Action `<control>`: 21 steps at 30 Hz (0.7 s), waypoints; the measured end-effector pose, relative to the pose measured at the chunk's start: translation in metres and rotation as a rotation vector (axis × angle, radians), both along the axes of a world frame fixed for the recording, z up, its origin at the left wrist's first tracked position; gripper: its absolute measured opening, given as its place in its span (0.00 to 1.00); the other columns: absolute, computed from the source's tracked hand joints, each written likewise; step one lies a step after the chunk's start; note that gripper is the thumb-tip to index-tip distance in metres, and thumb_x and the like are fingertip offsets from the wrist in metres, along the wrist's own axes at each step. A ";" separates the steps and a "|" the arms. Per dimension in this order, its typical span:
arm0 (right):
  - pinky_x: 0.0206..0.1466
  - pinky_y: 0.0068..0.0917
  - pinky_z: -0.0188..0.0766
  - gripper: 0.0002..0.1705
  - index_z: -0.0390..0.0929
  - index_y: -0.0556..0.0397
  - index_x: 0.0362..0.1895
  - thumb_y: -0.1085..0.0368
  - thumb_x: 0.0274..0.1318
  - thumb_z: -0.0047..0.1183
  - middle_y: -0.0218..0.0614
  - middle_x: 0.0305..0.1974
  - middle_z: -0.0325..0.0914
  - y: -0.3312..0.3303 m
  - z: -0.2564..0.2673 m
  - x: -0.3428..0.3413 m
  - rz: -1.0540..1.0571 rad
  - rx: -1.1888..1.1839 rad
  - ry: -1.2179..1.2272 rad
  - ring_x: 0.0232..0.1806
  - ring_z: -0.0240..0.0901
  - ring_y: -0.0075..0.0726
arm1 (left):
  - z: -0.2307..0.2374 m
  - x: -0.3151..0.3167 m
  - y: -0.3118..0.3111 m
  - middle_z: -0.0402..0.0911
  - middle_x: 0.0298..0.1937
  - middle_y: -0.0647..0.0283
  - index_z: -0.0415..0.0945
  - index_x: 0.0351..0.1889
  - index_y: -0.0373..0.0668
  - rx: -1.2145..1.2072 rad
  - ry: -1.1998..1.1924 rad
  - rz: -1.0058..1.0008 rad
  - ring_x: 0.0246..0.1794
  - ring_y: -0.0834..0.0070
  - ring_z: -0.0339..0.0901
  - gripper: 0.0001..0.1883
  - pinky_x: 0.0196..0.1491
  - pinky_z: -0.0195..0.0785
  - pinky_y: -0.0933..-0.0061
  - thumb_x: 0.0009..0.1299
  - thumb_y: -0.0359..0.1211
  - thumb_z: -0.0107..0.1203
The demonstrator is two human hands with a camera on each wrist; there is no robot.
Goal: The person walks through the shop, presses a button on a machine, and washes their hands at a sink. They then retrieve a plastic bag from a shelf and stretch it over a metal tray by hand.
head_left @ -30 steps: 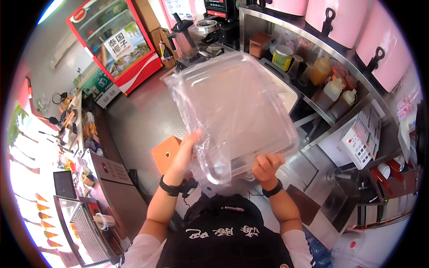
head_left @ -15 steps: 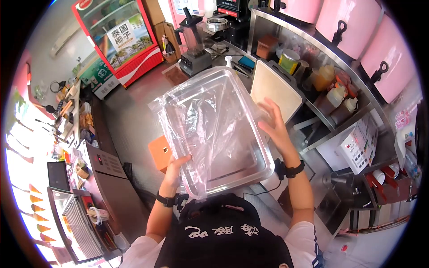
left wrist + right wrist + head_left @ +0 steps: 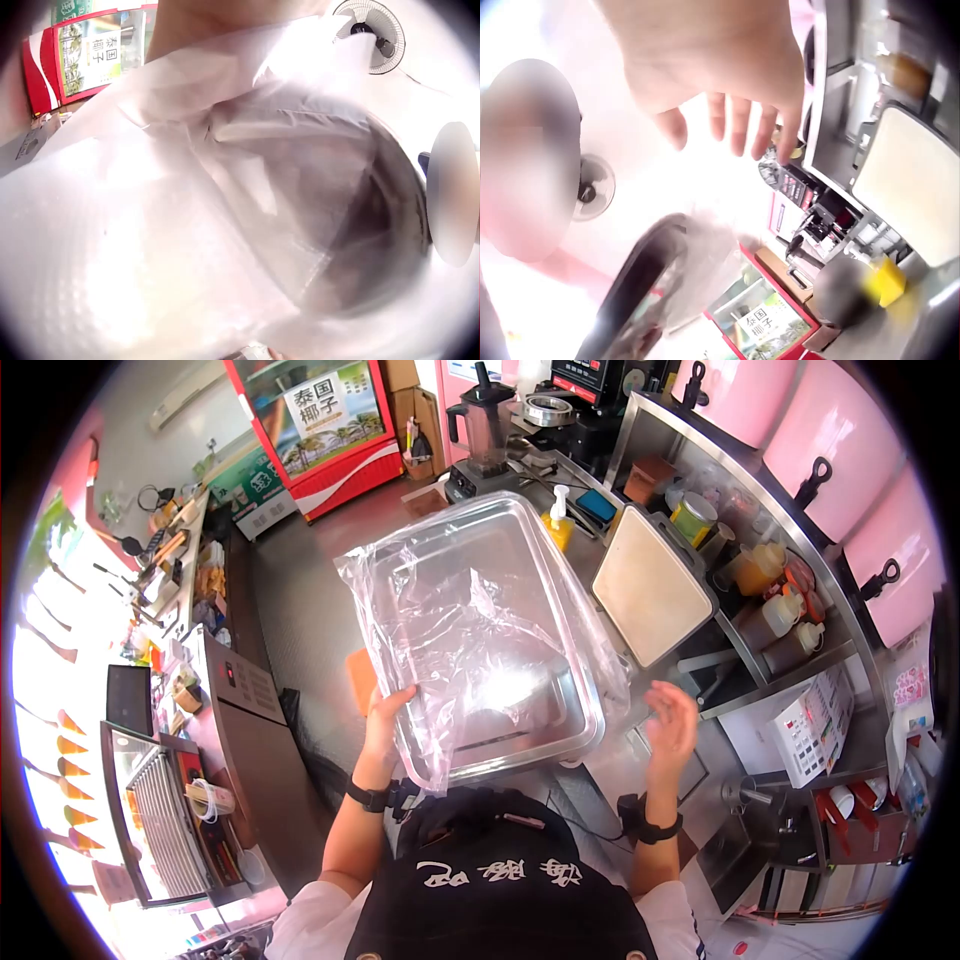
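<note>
A rectangular metal tray (image 3: 530, 600), wrapped in clear plastic film (image 3: 425, 610), is held tilted in front of my body. My left hand (image 3: 382, 722) grips its left edge near the lower corner, thumb on top of the film and the other fingers hidden underneath. Crinkled film (image 3: 127, 225) fills much of the left wrist view. Apart from the tray, my right hand (image 3: 672, 730) is raised to the right of it with nothing in it. In the right wrist view, the fingers (image 3: 739, 131) hang loosely extended, and the tray's film-covered edge (image 3: 649, 262) shows below.
A cream cutting board (image 3: 650, 590) leans at the right by a steel shelf of sauce bottles (image 3: 765, 567). Beyond the tray are a yellow pump bottle (image 3: 557, 532) and a blender (image 3: 487, 435). An orange box (image 3: 361, 678) is partly hidden behind the tray.
My right hand has let go of the tray's near edge and moved off to the right. My left hand keeps its grip while the tray has turned, with its film lying looser.
</note>
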State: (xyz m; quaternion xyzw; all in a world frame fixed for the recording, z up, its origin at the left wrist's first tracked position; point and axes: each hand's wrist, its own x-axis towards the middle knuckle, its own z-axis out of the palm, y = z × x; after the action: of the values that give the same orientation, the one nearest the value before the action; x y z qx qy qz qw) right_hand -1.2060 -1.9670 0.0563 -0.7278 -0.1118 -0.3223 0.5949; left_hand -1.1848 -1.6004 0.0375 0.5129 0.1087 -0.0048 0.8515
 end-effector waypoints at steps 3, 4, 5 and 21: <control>0.31 0.41 0.79 0.32 0.58 0.58 0.58 0.55 0.56 0.54 0.47 0.44 0.73 0.018 -0.012 -0.027 0.529 0.783 0.569 0.37 0.77 0.52 | 0.016 0.002 -0.005 0.77 0.44 0.62 0.67 0.55 0.36 -0.054 -0.021 -0.058 0.41 0.73 0.76 0.21 0.44 0.69 0.74 0.63 0.28 0.52; 0.27 0.43 0.79 0.34 0.53 0.60 0.60 0.54 0.59 0.50 0.49 0.45 0.73 0.022 -0.028 -0.030 0.795 0.840 0.719 0.33 0.78 0.53 | 0.015 0.005 -0.009 0.77 0.44 0.62 0.67 0.55 0.36 -0.055 -0.023 -0.063 0.41 0.73 0.76 0.21 0.44 0.69 0.74 0.63 0.28 0.52; 0.27 0.43 0.79 0.34 0.53 0.60 0.60 0.54 0.59 0.50 0.49 0.45 0.73 0.032 -0.026 -0.030 0.791 0.842 0.717 0.33 0.78 0.53 | 0.013 0.008 -0.014 0.76 0.45 0.62 0.67 0.55 0.36 -0.052 -0.022 -0.060 0.42 0.74 0.75 0.21 0.45 0.69 0.74 0.63 0.28 0.52; 0.24 0.36 0.79 0.15 0.70 0.67 0.44 0.72 0.52 0.47 0.50 0.30 0.78 0.073 -0.049 -0.014 0.651 0.800 0.840 0.24 0.78 0.48 | 0.078 -0.005 -0.045 0.77 0.40 0.63 0.68 0.58 0.46 1.455 -0.528 0.024 0.30 0.71 0.76 0.32 0.30 0.67 0.71 0.53 0.36 0.67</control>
State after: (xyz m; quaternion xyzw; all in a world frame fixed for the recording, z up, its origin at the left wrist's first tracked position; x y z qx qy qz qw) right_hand -1.2203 -1.8937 0.0074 -0.4438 0.0436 0.1683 0.8791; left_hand -1.1901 -1.6450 0.1157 0.9263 -0.1165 0.1993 0.2978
